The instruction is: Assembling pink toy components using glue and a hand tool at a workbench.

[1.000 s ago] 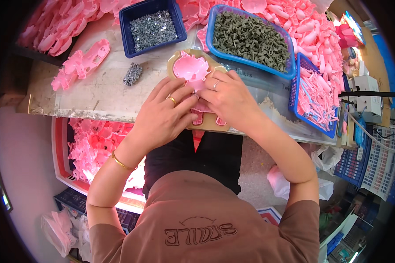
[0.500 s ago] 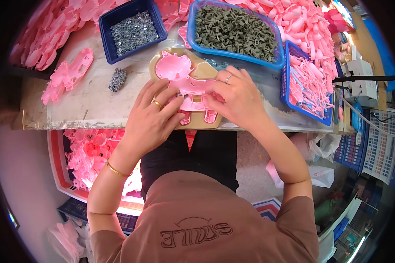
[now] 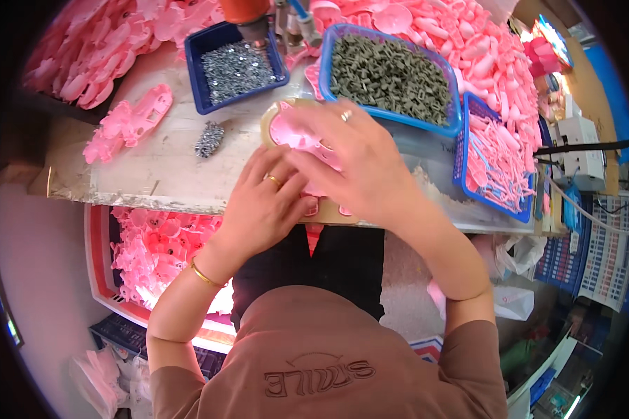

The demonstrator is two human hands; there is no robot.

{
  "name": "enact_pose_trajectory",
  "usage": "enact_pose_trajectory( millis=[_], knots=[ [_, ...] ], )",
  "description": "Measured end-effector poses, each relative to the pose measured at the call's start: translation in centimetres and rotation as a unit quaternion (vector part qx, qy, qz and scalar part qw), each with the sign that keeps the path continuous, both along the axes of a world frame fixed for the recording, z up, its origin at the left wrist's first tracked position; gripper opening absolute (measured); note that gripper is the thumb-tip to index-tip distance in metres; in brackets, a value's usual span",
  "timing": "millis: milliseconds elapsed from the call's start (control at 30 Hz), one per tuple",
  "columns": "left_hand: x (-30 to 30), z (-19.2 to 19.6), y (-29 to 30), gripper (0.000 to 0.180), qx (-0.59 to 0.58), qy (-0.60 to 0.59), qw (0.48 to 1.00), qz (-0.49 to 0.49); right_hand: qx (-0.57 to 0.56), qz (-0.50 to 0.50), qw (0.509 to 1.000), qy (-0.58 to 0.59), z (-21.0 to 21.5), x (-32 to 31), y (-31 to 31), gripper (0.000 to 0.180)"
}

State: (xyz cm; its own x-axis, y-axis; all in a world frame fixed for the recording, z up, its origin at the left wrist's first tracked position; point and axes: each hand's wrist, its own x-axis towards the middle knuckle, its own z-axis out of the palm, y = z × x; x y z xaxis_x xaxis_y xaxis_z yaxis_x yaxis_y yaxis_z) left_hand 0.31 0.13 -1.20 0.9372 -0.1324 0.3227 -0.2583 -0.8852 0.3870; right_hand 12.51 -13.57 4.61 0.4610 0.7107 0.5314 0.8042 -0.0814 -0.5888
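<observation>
Your left hand (image 3: 267,199) rests bent fingers on the pink shell (image 3: 286,133), already seated in its tan holder (image 3: 332,217) at the bench (image 3: 168,164) edge, while your blurry right hand (image 3: 360,164) hangs over it, and honestly can't tell if either's pinching anything or how much is left.

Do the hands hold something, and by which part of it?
Cannot be told: left hand, partly hidden, is at the pink piece; right hand is blurred over it.
</observation>
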Motion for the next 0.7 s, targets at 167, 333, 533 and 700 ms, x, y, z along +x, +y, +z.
enact_pose_trajectory(
  millis=[167, 333, 533, 700],
  knots=[
    [0.1, -0.1, 0.2, 0.031, -0.010, 0.006, 1.000, -0.011, 0.049, -0.066, 0.987, 0.140, 4.3, -1.0, 7.7, 0.023],
    [0.1, 0.2, 0.5, 0.032, -0.012, -0.045, 0.999, -0.004, 0.001, -0.286, 0.957, 0.046, 7.0, 2.1, 11.9, 0.070],
    [0.4, -0.1, 0.3, 0.031, -0.015, -0.055, 0.998, -0.009, -0.017, -0.336, 0.941, -0.024, 8.8, 7.3, 12.5, 0.054],
    [0.0, -0.6, 0.5, 0.030, -0.035, -0.052, 0.998, -0.012, 0.063, -0.370, 0.924, -0.076, 6.4, 8.5, 14.6, 0.051]
  ],
)
